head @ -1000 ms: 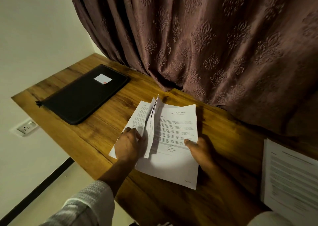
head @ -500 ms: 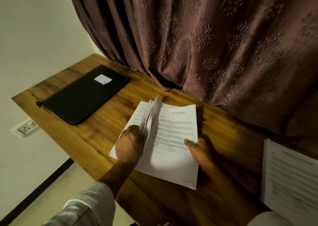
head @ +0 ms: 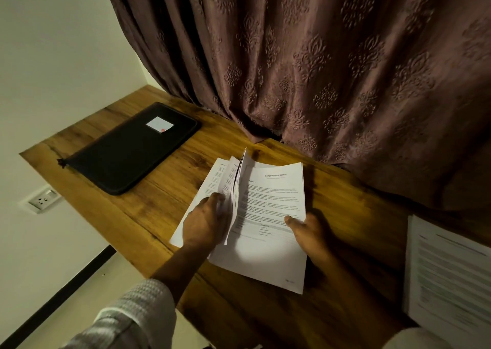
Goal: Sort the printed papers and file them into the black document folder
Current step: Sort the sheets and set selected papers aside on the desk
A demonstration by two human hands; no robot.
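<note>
Partly, the left hand (head: 206, 222) covers the fanned printed papers (head: 271, 205).

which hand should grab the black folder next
Left, likely. The black folder lies at the left end of the table, nearer the left hand. The right hand holds the right edge of the printed papers and would have to cross them. The left hand must first release the lifted sheets.
</note>
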